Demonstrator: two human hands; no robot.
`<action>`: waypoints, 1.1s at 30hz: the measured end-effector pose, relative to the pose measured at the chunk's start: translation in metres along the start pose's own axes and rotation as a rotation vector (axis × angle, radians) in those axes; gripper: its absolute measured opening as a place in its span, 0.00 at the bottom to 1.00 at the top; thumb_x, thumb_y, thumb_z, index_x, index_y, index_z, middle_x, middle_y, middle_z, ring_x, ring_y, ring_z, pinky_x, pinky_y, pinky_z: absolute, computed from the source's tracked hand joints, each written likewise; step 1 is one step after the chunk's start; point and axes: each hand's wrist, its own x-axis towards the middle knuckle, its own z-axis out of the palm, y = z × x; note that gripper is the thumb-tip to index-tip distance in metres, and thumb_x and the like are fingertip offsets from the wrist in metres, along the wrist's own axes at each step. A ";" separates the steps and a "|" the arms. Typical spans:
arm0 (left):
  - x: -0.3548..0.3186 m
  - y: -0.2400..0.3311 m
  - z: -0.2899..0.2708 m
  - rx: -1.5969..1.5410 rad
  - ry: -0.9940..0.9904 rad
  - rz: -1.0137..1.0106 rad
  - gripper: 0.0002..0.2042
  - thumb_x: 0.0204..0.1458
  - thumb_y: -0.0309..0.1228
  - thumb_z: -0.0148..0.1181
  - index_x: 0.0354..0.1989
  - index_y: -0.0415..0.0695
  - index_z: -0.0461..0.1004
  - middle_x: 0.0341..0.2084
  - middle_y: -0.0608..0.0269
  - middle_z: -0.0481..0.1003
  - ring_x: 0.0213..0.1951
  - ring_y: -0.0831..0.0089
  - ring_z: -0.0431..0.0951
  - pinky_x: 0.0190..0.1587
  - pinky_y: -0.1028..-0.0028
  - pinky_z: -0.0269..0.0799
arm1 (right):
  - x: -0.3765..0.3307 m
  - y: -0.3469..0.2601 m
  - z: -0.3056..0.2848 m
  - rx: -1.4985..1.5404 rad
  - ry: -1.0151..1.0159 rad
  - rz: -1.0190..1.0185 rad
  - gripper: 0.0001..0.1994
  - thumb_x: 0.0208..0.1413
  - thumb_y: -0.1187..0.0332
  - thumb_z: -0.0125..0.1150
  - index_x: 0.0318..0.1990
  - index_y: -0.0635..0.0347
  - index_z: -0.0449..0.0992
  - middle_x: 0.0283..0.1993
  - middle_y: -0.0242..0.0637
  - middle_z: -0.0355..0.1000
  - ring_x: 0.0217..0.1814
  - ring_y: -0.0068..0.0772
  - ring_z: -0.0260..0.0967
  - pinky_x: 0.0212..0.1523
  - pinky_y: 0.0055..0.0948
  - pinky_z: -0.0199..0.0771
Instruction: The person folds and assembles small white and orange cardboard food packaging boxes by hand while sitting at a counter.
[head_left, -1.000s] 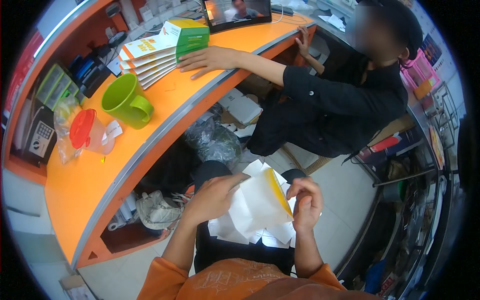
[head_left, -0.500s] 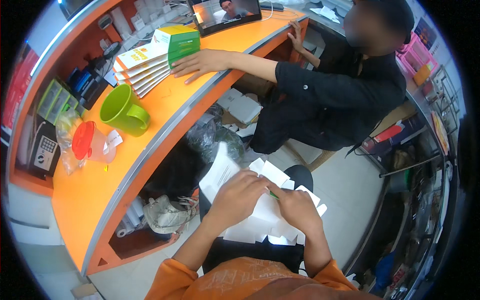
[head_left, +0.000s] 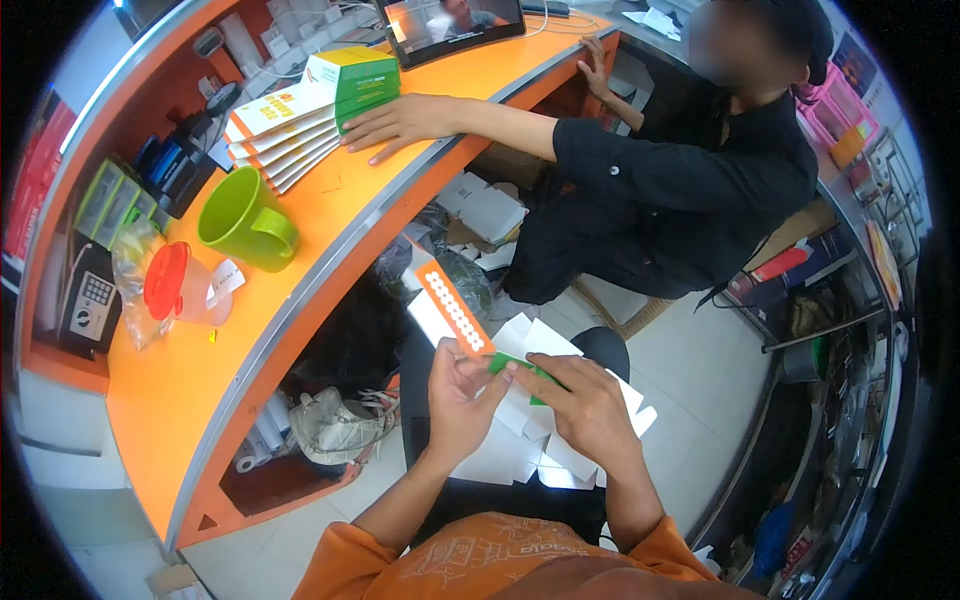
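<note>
A carton [head_left: 460, 312] slanted over white cardboard [head_left: 490, 455].
Left hand [head_left: 460, 400] gripped it; right hand [head_left: 592, 405] held its green strip [head_left: 498, 362].

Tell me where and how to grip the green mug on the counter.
Probably by the handle, from the right: the green mug stands upright, its loop jutting toward the near edge of the counter, away from the red-lidded container.
</note>
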 end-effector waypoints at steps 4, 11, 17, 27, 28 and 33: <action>-0.006 -0.001 0.002 -0.113 0.036 -0.038 0.19 0.53 0.13 0.61 0.50 0.39 0.61 0.40 0.54 0.79 0.46 0.74 0.78 0.50 0.73 0.74 | -0.001 -0.010 -0.001 0.289 0.034 0.218 0.22 0.48 0.80 0.61 0.53 0.57 0.75 0.50 0.43 0.78 0.47 0.39 0.78 0.47 0.35 0.77; -0.038 -0.025 0.020 0.070 0.217 0.088 0.21 0.53 0.23 0.66 0.54 0.37 0.66 0.48 0.54 0.74 0.52 0.67 0.75 0.53 0.68 0.71 | -0.009 -0.021 0.021 0.802 0.554 0.400 0.04 0.57 0.80 0.59 0.37 0.65 0.71 0.47 0.56 0.78 0.49 0.40 0.79 0.50 0.29 0.75; -0.048 -0.036 0.025 0.046 0.263 0.081 0.25 0.53 0.23 0.66 0.57 0.40 0.63 0.51 0.55 0.71 0.55 0.66 0.72 0.55 0.67 0.69 | -0.008 -0.026 0.023 0.727 0.626 0.277 0.04 0.54 0.79 0.62 0.31 0.68 0.72 0.50 0.62 0.76 0.50 0.45 0.78 0.50 0.32 0.76; -0.046 -0.036 0.008 -0.142 0.089 -0.035 0.30 0.53 0.23 0.67 0.62 0.43 0.58 0.57 0.57 0.66 0.60 0.65 0.67 0.59 0.64 0.66 | -0.006 -0.028 0.018 0.612 0.479 0.228 0.04 0.51 0.79 0.65 0.30 0.70 0.75 0.55 0.62 0.72 0.57 0.52 0.73 0.55 0.37 0.73; -0.045 -0.036 0.005 -0.157 0.076 -0.046 0.31 0.52 0.23 0.67 0.63 0.43 0.57 0.58 0.57 0.65 0.60 0.65 0.66 0.59 0.64 0.66 | -0.006 -0.027 0.018 0.613 0.479 0.226 0.04 0.51 0.79 0.65 0.30 0.70 0.75 0.55 0.62 0.72 0.57 0.52 0.73 0.55 0.37 0.73; -0.046 -0.035 -0.009 -0.237 -0.010 -0.115 0.34 0.52 0.23 0.67 0.65 0.45 0.55 0.61 0.58 0.62 0.63 0.64 0.64 0.61 0.62 0.65 | -0.012 -0.021 0.017 0.647 0.345 0.188 0.05 0.49 0.79 0.68 0.34 0.68 0.79 0.59 0.58 0.71 0.62 0.50 0.70 0.60 0.41 0.68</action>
